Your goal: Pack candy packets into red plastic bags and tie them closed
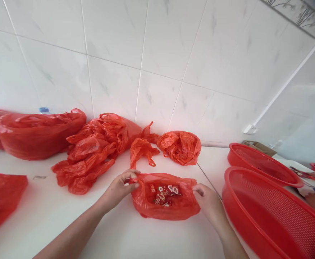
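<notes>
so the open red bag (168,213) sits out from the counter (146,239)'s wall edge, long axis left to right between 2 pinches: left hand (118,191) clamped on its left end, right hand (210,203) on its right, neither nearer. printed packets (168,190) inside are half buried, can't count them. counter's front edge is cut off.

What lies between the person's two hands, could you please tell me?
In the head view, an open red bag holding printed packaging lies between the left hand and right hand.
</notes>
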`<action>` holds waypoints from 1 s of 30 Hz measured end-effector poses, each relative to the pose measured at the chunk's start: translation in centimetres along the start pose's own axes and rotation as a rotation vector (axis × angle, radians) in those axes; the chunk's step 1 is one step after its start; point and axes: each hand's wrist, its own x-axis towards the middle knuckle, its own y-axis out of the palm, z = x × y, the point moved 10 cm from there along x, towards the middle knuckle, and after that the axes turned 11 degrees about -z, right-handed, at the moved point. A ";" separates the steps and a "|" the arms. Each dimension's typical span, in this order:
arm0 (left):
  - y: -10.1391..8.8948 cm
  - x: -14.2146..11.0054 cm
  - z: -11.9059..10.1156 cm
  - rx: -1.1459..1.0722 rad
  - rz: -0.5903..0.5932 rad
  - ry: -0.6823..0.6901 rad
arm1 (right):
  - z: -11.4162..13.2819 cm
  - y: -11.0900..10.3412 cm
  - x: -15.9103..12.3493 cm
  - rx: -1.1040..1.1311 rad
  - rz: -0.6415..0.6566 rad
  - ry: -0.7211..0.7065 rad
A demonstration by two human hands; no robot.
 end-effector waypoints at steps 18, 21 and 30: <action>-4.2 2.7 -4.0 -0.190 -0.226 -0.126 | 0.3 -4.4 2.0 0.314 -0.256 0.106; -3.9 3.6 -5.9 -0.366 -0.261 -0.134 | 0.7 -7.9 2.8 0.577 -0.496 0.170; -5.4 4.7 -11.2 -0.783 -0.474 -0.037 | 5.3 -10.0 6.5 1.500 -0.372 0.151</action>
